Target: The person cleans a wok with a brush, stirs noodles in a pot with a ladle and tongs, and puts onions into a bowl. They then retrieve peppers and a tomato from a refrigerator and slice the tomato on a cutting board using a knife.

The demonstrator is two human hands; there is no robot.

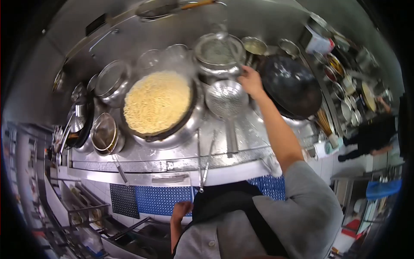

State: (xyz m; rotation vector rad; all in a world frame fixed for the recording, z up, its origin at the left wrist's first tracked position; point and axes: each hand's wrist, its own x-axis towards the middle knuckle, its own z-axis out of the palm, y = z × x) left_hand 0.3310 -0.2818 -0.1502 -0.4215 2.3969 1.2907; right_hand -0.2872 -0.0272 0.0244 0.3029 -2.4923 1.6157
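My right hand (251,81) reaches forward over the stove, its fingers closed around the end of a thin handle. That handle appears to belong to a ladle (221,35) over the round metal pot (215,69) with a mesh strainer on top. Below the pot lies a perforated skimmer (227,99), its handle toward me. Pale noodles (157,102) fill a big steaming wok left of it. Low beside my apron, my left hand (183,210) hangs with curled fingers and nothing visible in them. Long metal tongs (208,162) lie across the counter's front edge.
A dark wok (290,86) is tilted up right of my arm. Mesh strainers (104,133) and a lidded pot (113,82) stand at left. Ingredient bowls (334,64) line the far right, near another person (375,134). Blue mats (164,200) cover the floor.
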